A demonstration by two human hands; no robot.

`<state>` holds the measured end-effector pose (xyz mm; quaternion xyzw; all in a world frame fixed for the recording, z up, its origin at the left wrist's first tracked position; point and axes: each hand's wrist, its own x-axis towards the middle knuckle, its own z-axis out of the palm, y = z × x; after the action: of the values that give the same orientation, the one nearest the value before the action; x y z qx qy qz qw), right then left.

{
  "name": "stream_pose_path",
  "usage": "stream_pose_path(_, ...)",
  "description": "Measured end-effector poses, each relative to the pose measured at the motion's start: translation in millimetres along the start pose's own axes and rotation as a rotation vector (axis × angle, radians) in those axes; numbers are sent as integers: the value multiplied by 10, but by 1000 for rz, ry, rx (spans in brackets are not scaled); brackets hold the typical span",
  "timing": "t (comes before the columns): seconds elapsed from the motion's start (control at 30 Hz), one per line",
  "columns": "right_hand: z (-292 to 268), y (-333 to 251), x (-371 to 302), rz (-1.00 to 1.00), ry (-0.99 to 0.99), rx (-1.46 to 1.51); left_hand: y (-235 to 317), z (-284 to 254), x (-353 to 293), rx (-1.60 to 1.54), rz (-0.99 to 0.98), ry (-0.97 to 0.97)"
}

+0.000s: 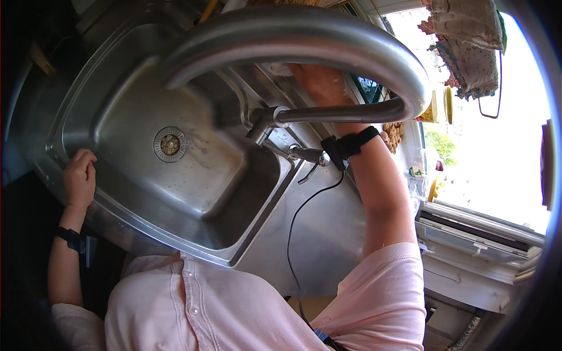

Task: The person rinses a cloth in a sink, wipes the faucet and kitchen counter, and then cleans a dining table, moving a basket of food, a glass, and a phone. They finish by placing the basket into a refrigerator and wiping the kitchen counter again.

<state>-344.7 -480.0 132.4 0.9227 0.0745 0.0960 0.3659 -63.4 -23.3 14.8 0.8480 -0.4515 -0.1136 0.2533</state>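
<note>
Your left hand (81, 177) curls at the left rim of the sink (202, 175), perhaps for balance, its hold unclear, while your right hand (324, 86) reaches past the faucet (328, 35), whose arch hides its fingers, so I cannot tell that grip.

Left hand (80, 176) at sink rim (146, 226): open run to its right through the basin (205, 175), past the drain (170, 144), up to the faucet body (264, 123). Right hand (322, 85): tight. Spout (310, 35) arches across it on the camera side, lever (308, 174) left of the wrist, brown items (392, 136) on its right. Cable (290, 240) crosses drainboard (336, 228) below right wrist; room either side.
</note>
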Motion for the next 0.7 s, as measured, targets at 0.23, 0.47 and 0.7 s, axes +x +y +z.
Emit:
stream_pose_path(0.23, -316, -148, -997, 255, -238, 317, -18, 15, 8, 34, 7, -37)
stream_pose_path(0.47, -105, -59, -388, 306, -237, 240, 83, -3, 68, 100, 49, -51)
stream_pose_path(0.7, -225, -165, -719, 263, -240, 321, -27, -10, -9, 63, 15, -51)
